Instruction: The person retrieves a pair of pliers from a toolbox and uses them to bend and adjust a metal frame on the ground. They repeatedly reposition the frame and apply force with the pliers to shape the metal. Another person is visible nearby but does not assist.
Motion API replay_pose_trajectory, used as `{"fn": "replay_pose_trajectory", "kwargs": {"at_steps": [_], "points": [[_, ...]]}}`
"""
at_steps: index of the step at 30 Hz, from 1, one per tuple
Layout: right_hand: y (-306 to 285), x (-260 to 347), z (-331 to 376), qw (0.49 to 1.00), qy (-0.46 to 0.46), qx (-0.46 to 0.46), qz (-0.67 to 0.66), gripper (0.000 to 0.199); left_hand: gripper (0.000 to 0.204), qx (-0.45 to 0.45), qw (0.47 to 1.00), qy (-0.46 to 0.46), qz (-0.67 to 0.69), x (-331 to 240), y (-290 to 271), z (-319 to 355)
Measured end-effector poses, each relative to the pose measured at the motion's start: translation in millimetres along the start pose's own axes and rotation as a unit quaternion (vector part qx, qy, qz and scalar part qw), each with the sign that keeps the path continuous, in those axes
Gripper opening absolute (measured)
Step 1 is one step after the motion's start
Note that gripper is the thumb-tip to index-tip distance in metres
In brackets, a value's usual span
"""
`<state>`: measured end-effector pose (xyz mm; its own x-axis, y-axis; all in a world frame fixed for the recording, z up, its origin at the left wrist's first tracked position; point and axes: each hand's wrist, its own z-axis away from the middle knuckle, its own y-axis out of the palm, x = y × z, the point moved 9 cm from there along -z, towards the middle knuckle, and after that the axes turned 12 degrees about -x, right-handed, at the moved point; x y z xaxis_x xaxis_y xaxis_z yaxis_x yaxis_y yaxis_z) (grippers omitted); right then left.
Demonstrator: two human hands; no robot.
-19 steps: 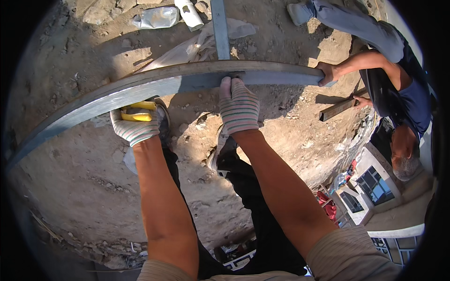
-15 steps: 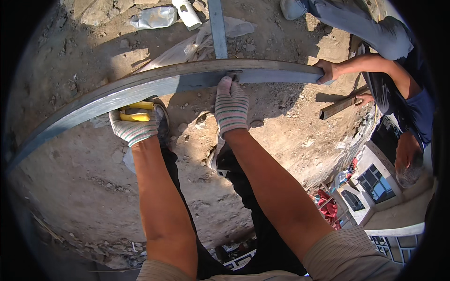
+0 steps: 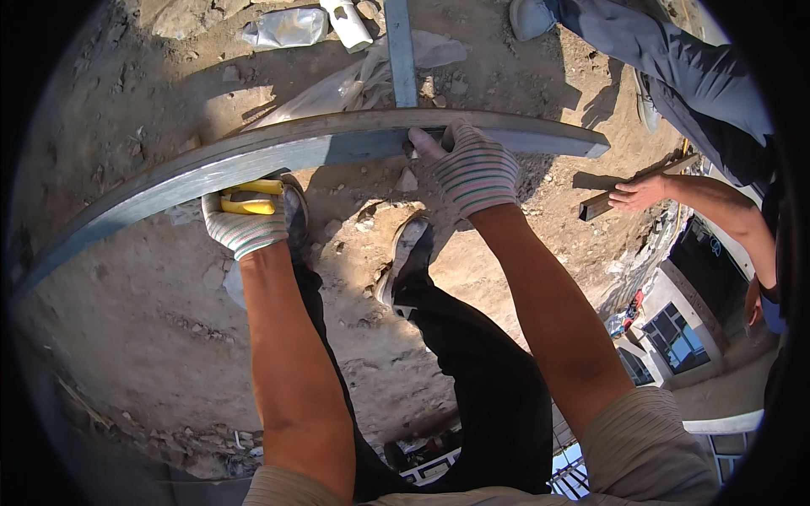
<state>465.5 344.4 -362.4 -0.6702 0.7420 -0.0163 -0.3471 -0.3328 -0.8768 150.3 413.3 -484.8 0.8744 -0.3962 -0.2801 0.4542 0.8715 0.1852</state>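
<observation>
Across the whole view, dry brown ground (image 3: 152,346) scattered with stones lies in patches of sun and shadow. At the right edge, tilted by the wide lens, stands a pale building (image 3: 709,344) with dark-framed windows. Next in size, a long gray metal beam (image 3: 261,160) runs from the lower left, arching through the upper middle to an end at right; the lens makes it look bowed. To its right, a co-worker (image 3: 675,63) in gray trousers rests one bare hand (image 3: 639,194) on a short dark rectangular tube (image 3: 601,204). The wearer's legs, in black trousers (image 3: 498,379), stand below the beam. Beyond the beam, a narrow metal bar (image 3: 400,59) meets its far side, with crumpled clear plastic sheeting (image 3: 337,94) just beside it. The right hand (image 3: 479,173), in a striped white knit glove, touches the beam right of center, thumb apart from bent fingers; whether its grip closes around the metal cannot be told. The left hand (image 3: 239,229), gloved alike, is at the beam's near edge. Farther off lie a crushed silvery packet (image 3: 287,29) and a white pipe piece (image 3: 344,24). Smallest is a yellow-handled tool (image 3: 249,207), held in the left hand's curled grip, its head hidden.
</observation>
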Motion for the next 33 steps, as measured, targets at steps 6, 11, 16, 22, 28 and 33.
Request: {"fn": "replay_pose_trajectory", "kwargs": {"at_steps": [6, 11, 16, 22, 28, 33], "points": [[-4.1, 6.7, 0.1, 0.99, -0.089, -0.104, -0.022, 0.063, 0.031, -0.016, 1.0, 0.008, -0.006, -2.7, -2.4, -3.2], [-28.3, -5.3, -39.0, 0.971, -0.114, -0.204, -0.05, 0.06, 0.031, -0.016, 1.0, 0.024, -0.01, -5.4, -6.1, -3.0], [-6.1, 63.1, -88.0, 0.908, -0.337, -0.226, 0.109, 0.054, 0.032, -0.026, 0.999, 0.018, -0.032, 0.3, -1.6, 1.0], [53.2, 188.8, -58.9, 0.719, -0.674, -0.104, 0.132, 0.041, 0.031, -0.029, 0.999, 0.016, -0.026, -1.0, -3.0, -5.5], [98.2, 116.1, -117.1, 0.718, -0.584, 0.013, 0.378, 0.044, 0.029, -0.053, 0.998, 0.034, -0.017, -6.9, -13.4, -12.1], [37.7, 101.6, -119.1, 0.827, -0.508, -0.053, 0.235, 0.039, 0.03, -0.05, 0.999, 0.016, -0.012, -3.3, -12.2, -11.7]]}}
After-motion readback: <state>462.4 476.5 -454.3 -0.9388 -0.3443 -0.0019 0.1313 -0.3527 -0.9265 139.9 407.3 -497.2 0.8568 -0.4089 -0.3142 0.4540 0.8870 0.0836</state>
